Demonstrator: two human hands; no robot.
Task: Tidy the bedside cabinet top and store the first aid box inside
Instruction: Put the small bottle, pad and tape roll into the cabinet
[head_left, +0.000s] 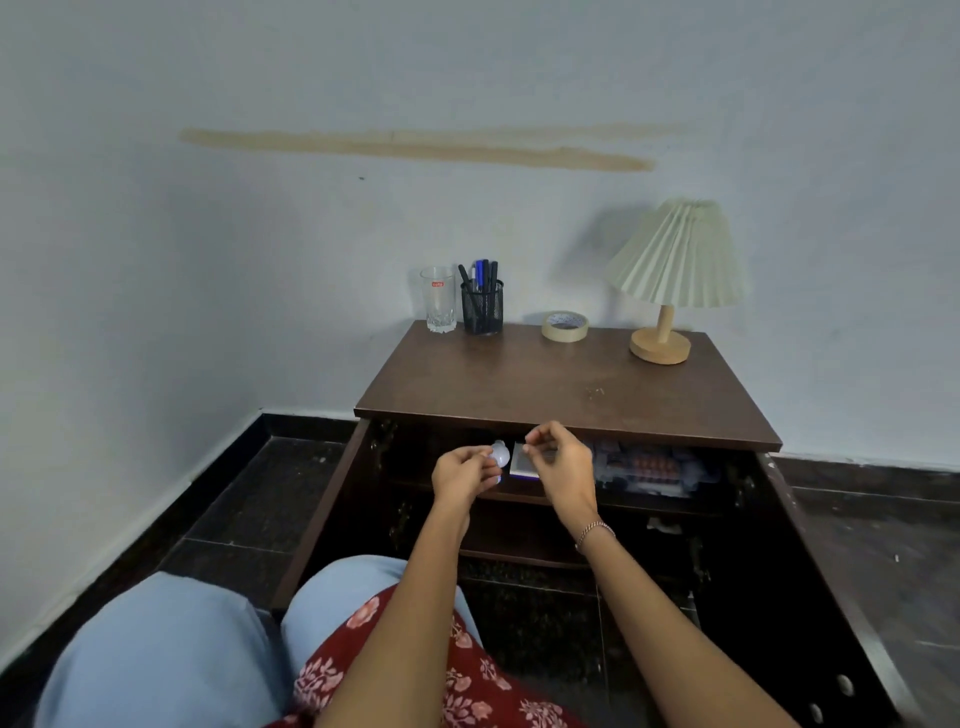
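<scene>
- The bedside cabinet stands against a pale wall, its brown top carrying four things along the back edge.
- Both doors hang wide: the left door and the right door swing out toward the person, showing a dark interior with an upper shelf.
- The lamp, with a pleated cream shade on a round wooden base, stands at the back right of the top.
- The first aid box, a clear container, sits on the upper shelf inside the cabinet, right of the hands; rows of orange blister-packed tablets show through its wall, the rest being blurred.
- The pen holder, black mesh, stands at the back left and holds several dark and blue pens upright.
- The glass, with nothing in it and a red label on its side, stands just beside the pen holder on its left.
- The tape roll lies flat between the pen holder and the lamp.
- A small white carton stands on the shelf behind the hands.
- The right hand is curled, thumb and forefinger tips nearly meeting; I cannot tell whether they pinch anything.
- The left hand grips a small white bottle in front of the shelf.
</scene>
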